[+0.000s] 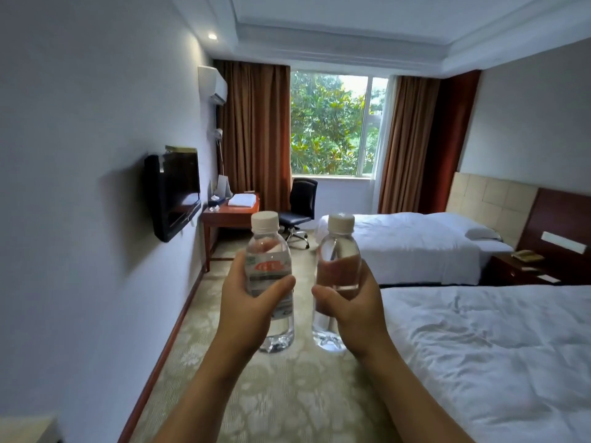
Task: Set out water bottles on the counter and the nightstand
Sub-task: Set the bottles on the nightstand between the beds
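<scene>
Clear plastic bottles: two, both capped white, both upright, side by side and apart, held in mid-air above the carpet.
Left bottle (271,282): ribbed base, printed label with a red mark, filled with water.
Right bottle (335,276): same shape, label face turned away, reddish tint through the water.
Left hand (246,302): clasped round left bottle at mid-body, thumb across the front.
Right hand (355,302): clasped round right bottle, thumb forward.
Beds: two, white quilted covers, near bed (499,353) rumpled, far bed (412,241) smooth.
Nightstand (524,270): one, dark wood, between the beds, telephone on top.
Desk (236,212): one, reddish wood, folded white towels on it.
Carpet (287,394): pale, floral pattern.
</scene>
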Available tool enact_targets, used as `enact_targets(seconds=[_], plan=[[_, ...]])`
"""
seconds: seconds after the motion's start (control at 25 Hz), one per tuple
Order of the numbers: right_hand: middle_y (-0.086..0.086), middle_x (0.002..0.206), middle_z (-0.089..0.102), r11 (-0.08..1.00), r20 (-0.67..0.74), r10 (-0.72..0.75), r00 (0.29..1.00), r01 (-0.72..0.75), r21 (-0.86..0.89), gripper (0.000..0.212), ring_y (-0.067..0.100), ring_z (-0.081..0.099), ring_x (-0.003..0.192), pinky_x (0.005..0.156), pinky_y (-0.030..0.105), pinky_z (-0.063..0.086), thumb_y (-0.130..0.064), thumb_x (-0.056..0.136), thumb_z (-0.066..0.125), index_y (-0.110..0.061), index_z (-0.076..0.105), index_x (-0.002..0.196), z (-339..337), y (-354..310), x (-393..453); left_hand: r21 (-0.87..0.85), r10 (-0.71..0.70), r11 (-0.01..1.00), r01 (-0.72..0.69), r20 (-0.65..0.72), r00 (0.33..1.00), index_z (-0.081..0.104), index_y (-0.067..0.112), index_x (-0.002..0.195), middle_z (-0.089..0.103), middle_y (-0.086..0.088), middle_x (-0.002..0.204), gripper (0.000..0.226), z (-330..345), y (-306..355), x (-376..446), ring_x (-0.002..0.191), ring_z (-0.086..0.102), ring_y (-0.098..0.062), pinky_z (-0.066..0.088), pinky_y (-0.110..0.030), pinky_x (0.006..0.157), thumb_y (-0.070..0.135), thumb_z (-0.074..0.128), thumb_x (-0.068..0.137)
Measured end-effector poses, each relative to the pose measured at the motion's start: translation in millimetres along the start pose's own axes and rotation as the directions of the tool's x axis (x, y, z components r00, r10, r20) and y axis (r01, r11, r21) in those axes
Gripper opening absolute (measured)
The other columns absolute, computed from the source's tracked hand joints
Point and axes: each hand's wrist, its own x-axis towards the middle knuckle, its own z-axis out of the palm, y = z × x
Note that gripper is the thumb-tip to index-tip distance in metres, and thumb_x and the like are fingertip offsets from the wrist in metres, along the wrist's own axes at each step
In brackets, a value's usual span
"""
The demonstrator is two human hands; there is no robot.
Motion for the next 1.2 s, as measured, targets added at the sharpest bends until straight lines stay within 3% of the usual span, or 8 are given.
enact_targets(seconds=[0.32, 0.64, 0.72, 0.8, 0.92, 1.04, 1.12, 1.2], plan=[[-0.005, 0.096, 0.068, 1.0, -0.081, 0.015, 0.997, -0.015, 0.001, 0.035, 0.01, 0.069, 0.078, 0.055, 0.016, 0.055, -0.006, 0.079, 0.078, -0.028, 0.057, 0.097, 54.0, 72.0, 209.3, 0.009, -0.052, 0.999, 0.052, 0.042, 0.998, 0.06, 0.038, 0.11, 0.072, 0.005, 0.095, 0.047, -0.5, -108.4, 210.7, 0.09, 0.072, -0.021, 0.061, -0.038, 0.077, 0.002, 0.072, 0.082], [-0.008, 0.094, 0.07, 1.0, -0.049, 0.004, 0.999, -0.003, 0.014, 0.037, 0.014, 0.07, 0.083, 0.058, 0.02, 0.058, -0.007, 0.079, 0.078, -0.025, 0.057, 0.104, 72.2, 187.8, 419.7, 0.086, -0.038, 0.996, 0.039, -0.007, 0.999, 0.057, 0.045, 0.106, 0.071, 0.013, 0.092, 0.048, 37.5, -250.5, 392.6, 0.089, 0.07, -0.008, 0.056, -0.016, 0.06, 0.007, 0.075, 0.08], [-0.01, 0.09, 0.069, 1.0, -0.021, -0.01, 1.0, 0.01, 0.018, 0.038, 0.011, 0.07, 0.08, 0.058, 0.018, 0.057, -0.008, 0.078, 0.079, -0.025, 0.057, 0.104, 75.3, 213.9, 481.7, 0.107, -0.013, 0.994, 0.015, -0.017, 1.0, 0.056, 0.06, 0.099, 0.071, 0.021, 0.09, 0.059, 52.6, -276.4, 445.5, 0.088, 0.068, 0.0, 0.052, -0.009, 0.057, 0.007, 0.073, 0.081], [-0.011, 0.087, 0.069, 0.999, 0.002, -0.038, 0.999, 0.038, 0.007, 0.038, 0.003, 0.07, 0.076, 0.057, 0.015, 0.055, -0.009, 0.076, 0.08, -0.028, 0.057, 0.1, 81.5, 237.7, 552.4, 0.123, 0.019, 0.992, -0.015, -0.03, 0.999, 0.053, 0.074, 0.09, 0.07, 0.014, 0.093, 0.073, 64.9, -301.8, 506.5, 0.084, 0.068, 0.005, 0.051, -0.008, 0.058, 0.004, 0.072, 0.082], [-0.015, 0.086, 0.07, 0.999, 0.034, -0.051, 0.998, 0.051, 0.0, 0.038, -0.001, 0.07, 0.079, 0.059, 0.019, 0.057, -0.012, 0.077, 0.079, -0.033, 0.056, 0.097, 97.6, 272.3, 631.9, 0.162, 0.031, 0.987, -0.025, -0.038, 0.999, 0.053, 0.068, 0.093, 0.067, 0.012, 0.097, 0.066, 69.2, -345.1, 576.8, 0.083, 0.067, 0.008, 0.05, -0.007, 0.06, 0.006, 0.073, 0.082], [-0.028, 0.089, 0.069, 0.998, 0.089, -0.057, 0.994, 0.056, 0.006, 0.038, 0.0, 0.071, 0.082, 0.061, 0.023, 0.06, -0.012, 0.079, 0.077, -0.034, 0.056, 0.101, 116.7, 309.7, 708.5, 0.182, 0.01, 0.983, 0.0, -0.054, 0.999, 0.051, 0.076, 0.087, 0.067, 0.03, 0.089, 0.073, 66.1, -390.3, 647.9, 0.08, 0.065, 0.012, 0.051, -0.008, 0.059, 0.007, 0.073, 0.082], [-0.019, 0.092, 0.071, 0.997, 0.102, -0.075, 0.992, 0.074, 0.018, 0.038, 0.007, 0.072, 0.084, 0.064, 0.028, 0.062, -0.011, 0.079, 0.077, -0.031, 0.058, 0.103, 130.8, 334.8, 762.6, 0.182, 0.025, 0.983, -0.014, -0.057, 0.998, 0.054, 0.071, 0.091, 0.069, 0.022, 0.093, 0.069, 63.0, -422.6, 698.2, 0.083, 0.068, 0.002, 0.057, -0.019, 0.066, 0.006, 0.074, 0.082], [-0.007, 0.093, 0.072, 0.995, 0.091, -0.101, 0.991, 0.098, 0.032, 0.036, 0.014, 0.072, 0.086, 0.065, 0.033, 0.063, -0.01, 0.078, 0.078, -0.032, 0.06, 0.101, 146.9, 368.5, 819.3, 0.167, 0.023, 0.986, -0.014, -0.055, 0.998, 0.059, 0.054, 0.102, 0.07, 0.009, 0.097, 0.051, 60.6, -465.0, 753.5, 0.086, 0.071, -0.01, 0.059, -0.03, 0.072, 0.012, 0.077, 0.078]])
